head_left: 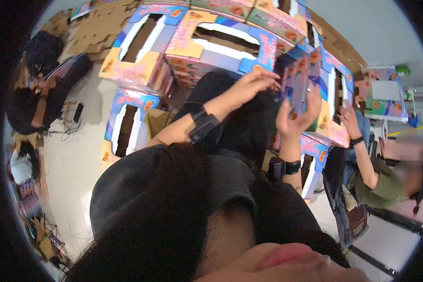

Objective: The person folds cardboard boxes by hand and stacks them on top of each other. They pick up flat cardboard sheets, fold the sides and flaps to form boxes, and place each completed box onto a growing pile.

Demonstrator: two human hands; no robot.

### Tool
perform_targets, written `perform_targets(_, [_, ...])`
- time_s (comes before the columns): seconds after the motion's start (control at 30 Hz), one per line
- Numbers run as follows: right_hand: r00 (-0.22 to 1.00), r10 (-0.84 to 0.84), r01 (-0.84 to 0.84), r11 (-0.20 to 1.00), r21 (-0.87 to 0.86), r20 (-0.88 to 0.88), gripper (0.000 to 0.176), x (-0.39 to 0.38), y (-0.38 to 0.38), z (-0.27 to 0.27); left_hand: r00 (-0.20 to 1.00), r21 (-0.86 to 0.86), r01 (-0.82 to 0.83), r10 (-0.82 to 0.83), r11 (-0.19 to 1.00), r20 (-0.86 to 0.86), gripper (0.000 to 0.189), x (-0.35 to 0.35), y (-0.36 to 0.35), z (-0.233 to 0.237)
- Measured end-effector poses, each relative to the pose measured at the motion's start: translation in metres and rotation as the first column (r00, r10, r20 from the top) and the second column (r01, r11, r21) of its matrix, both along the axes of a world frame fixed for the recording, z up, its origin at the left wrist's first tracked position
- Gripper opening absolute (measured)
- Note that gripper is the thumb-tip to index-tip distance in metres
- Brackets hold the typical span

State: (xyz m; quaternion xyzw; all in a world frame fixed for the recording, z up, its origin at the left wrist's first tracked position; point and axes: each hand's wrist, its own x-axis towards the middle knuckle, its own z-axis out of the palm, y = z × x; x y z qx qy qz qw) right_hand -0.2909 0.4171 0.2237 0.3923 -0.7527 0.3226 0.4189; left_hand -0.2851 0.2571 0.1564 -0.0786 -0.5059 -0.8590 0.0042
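Note:
My right hand (298,113) grips the lower part of a flat, glossy pink, blue and purple printed pack (298,80), with its thumb and fingers on either side. The pack stands tilted beside an open printed carton (330,123). My left hand (254,85) is just left of the pack, its fingers loosely spread with nothing in them. Directly beyond that hand sits a wide carton (185,50) with a long opening in its top. What lies inside the cartons is too dark to make out.
More printed cartons (122,70) surround me, some on the floor. A person in a green shirt (385,183) sits at right, one hand (348,120) at a carton. Another person in dark clothes (56,89) is at left. Flattened cardboard (98,30) lies behind.

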Motion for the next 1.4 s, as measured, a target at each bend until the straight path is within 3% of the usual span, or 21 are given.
perform_targets(0.03, [0.997, 0.077, -0.077, 0.997, 0.011, 0.002, 0.060, 0.002, -0.017, -0.005, 0.996, 0.038, -0.081, 0.079, 0.996, 0.045, 0.032, 0.007, -0.022, 0.001])
perform_targets(0.13, [0.942, 0.249, -0.252, 0.968, -0.017, 0.225, 0.049, 0.018, -0.058, -0.014, 0.939, -0.175, -0.339, 0.344, 0.924, -0.006, 0.033, 0.043, -0.099, 0.016])
perform_targets(0.17, [0.932, 0.272, -0.281, 0.960, 0.003, 0.238, 0.049, 0.022, -0.069, -0.016, 0.902, -0.241, -0.423, 0.430, 0.873, -0.027, 0.033, 0.059, -0.122, 0.020])
perform_targets(0.23, [0.911, 0.315, -0.339, 0.940, 0.045, 0.267, 0.048, 0.029, -0.090, -0.023, 0.804, -0.432, -0.494, 0.586, 0.755, 0.105, 0.034, 0.093, -0.164, 0.037])
perform_targets(0.27, [0.885, 0.349, -0.380, 0.924, 0.046, 0.310, 0.048, 0.032, -0.100, -0.027, 0.772, -0.431, -0.579, 0.636, 0.692, -0.017, 0.034, 0.107, -0.188, 0.029])
perform_targets(0.3, [0.857, 0.378, -0.419, 0.907, 0.046, 0.351, 0.048, 0.035, -0.109, -0.033, 0.747, -0.514, -0.587, 0.663, 0.625, -0.046, 0.040, 0.128, -0.210, 0.039])
perform_targets(0.37, [0.798, 0.424, -0.488, 0.872, 0.047, 0.429, 0.049, 0.041, -0.127, -0.040, 0.632, -0.484, -0.684, 0.775, 0.546, -0.019, 0.049, 0.159, -0.252, 0.025])
perform_targets(0.43, [0.640, 0.427, -0.547, 0.837, -0.011, 0.639, 0.045, 0.049, -0.144, -0.047, 0.462, -0.591, -0.694, 0.884, 0.411, 0.073, 0.058, 0.182, -0.285, 0.009])
perform_targets(0.47, [0.527, 0.455, -0.585, 0.807, -0.083, 0.718, 0.044, 0.051, -0.153, -0.056, 0.385, -0.587, -0.742, 0.923, 0.323, 0.021, 0.072, 0.191, -0.311, -0.022])
perform_targets(0.57, [0.201, 0.496, -0.626, 0.728, -0.279, 0.845, 0.041, 0.060, -0.177, -0.082, 0.097, -0.471, -0.866, 0.980, 0.168, 0.171, 0.080, 0.207, -0.300, -0.026])
perform_targets(0.6, [0.113, 0.487, -0.618, 0.717, -0.322, 0.866, 0.040, 0.061, -0.184, -0.092, 0.076, -0.449, -0.872, 0.961, 0.194, 0.266, 0.089, 0.208, -0.289, -0.023])
perform_targets(0.67, [-0.015, 0.491, -0.604, 0.690, -0.399, 0.871, 0.037, 0.059, -0.200, -0.126, 0.212, -0.371, -0.859, 0.904, 0.354, 0.371, 0.090, 0.210, -0.292, -0.067])
perform_targets(0.77, [-0.390, 0.460, -0.355, 0.724, -0.591, 0.797, 0.031, 0.062, -0.209, -0.135, 0.343, -0.192, -0.819, 0.730, 0.540, 0.591, 0.092, 0.201, -0.295, -0.128])
perform_targets(0.8, [-0.382, 0.450, -0.350, 0.739, -0.576, 0.808, 0.029, 0.060, -0.211, -0.135, 0.371, -0.118, -0.806, 0.650, 0.580, 0.663, 0.093, 0.195, -0.290, -0.131])
perform_targets(0.9, [-0.442, 0.384, -0.370, 0.745, -0.555, 0.810, 0.027, 0.051, -0.210, -0.132, 0.285, -0.213, -0.830, 0.719, 0.516, 0.634, 0.089, 0.176, -0.273, -0.128])
perform_targets(0.93, [-0.476, 0.367, -0.394, 0.723, -0.567, 0.799, 0.025, 0.050, -0.207, -0.130, 0.295, -0.228, -0.805, 0.702, 0.548, 0.648, 0.084, 0.173, -0.275, -0.128])
perform_targets(1.07, [-0.534, 0.436, -0.376, 0.646, -0.665, 0.725, 0.024, 0.052, -0.202, -0.125, 0.219, -0.248, -0.781, 0.624, 0.573, 0.750, 0.076, 0.164, -0.263, -0.119])
perform_targets(1.17, [-0.538, 0.460, -0.374, 0.621, -0.689, 0.706, 0.023, 0.053, -0.202, -0.126, 0.251, -0.184, -0.791, 0.584, 0.584, 0.772, 0.066, 0.161, -0.263, -0.123])
perform_targets(1.27, [-0.521, 0.490, -0.386, 0.595, -0.705, 0.699, 0.023, 0.055, -0.201, -0.127, 0.293, -0.078, -0.794, 0.491, 0.603, 0.820, 0.074, 0.159, -0.274, -0.140])
perform_targets(1.37, [-0.524, 0.502, -0.379, 0.586, -0.716, 0.688, 0.022, 0.056, -0.198, -0.128, 0.396, 0.090, -0.864, 0.557, 0.495, 0.730, 0.070, 0.163, -0.279, -0.147])
perform_targets(1.4, [-0.523, 0.502, -0.373, 0.591, -0.715, 0.688, 0.021, 0.056, -0.198, -0.130, 0.367, 0.090, -0.884, 0.561, 0.458, 0.742, 0.058, 0.163, -0.273, -0.130])
